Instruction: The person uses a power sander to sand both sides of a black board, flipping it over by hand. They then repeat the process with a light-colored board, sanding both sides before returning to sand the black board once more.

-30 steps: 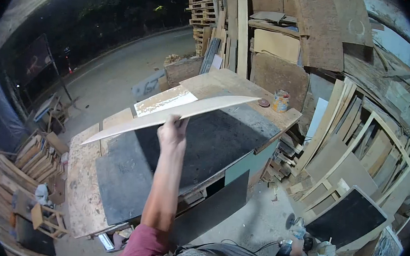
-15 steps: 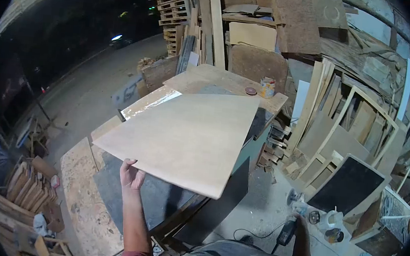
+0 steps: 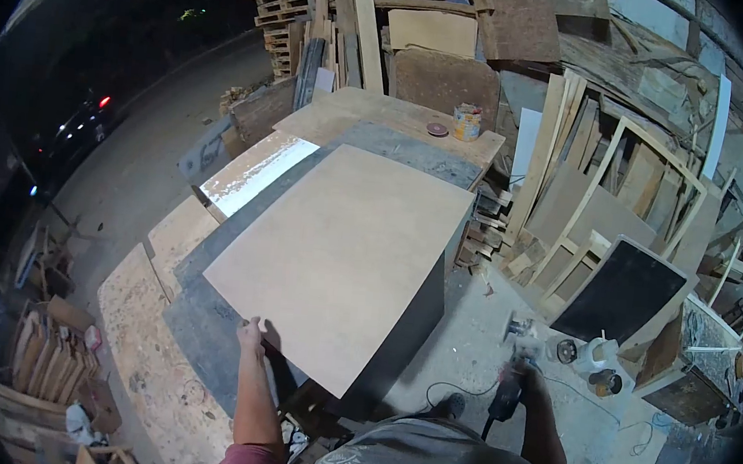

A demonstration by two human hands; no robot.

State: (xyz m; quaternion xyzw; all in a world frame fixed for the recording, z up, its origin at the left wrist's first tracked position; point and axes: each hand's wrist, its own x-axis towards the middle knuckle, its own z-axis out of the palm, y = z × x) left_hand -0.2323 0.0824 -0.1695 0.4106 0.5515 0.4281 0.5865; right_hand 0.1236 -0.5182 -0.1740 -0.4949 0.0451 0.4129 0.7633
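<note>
A pale square board (image 3: 343, 256) lies flat on the dark grey sheet (image 3: 216, 338) that covers the workbench. My left hand (image 3: 252, 335) is at the board's near left edge, its fingers closed around the rim. Low on the right, my right hand (image 3: 520, 369) is wrapped round a dark power tool (image 3: 507, 396), with its disc end pointing forward and its cord trailing over the floor. The tool is apart from the board.
A tin can (image 3: 467, 122) and a round reddish disc (image 3: 437, 129) sit at the bench's far end. Wooden frames and planks lean on the right, near a black panel (image 3: 621, 289) and containers (image 3: 595, 356). A vehicle (image 3: 89, 123) shows on the road.
The board has come down from a raised tilt to lie flat on the bench, uncovering more of the grey sheet behind it. The camera view has shifted a little.
</note>
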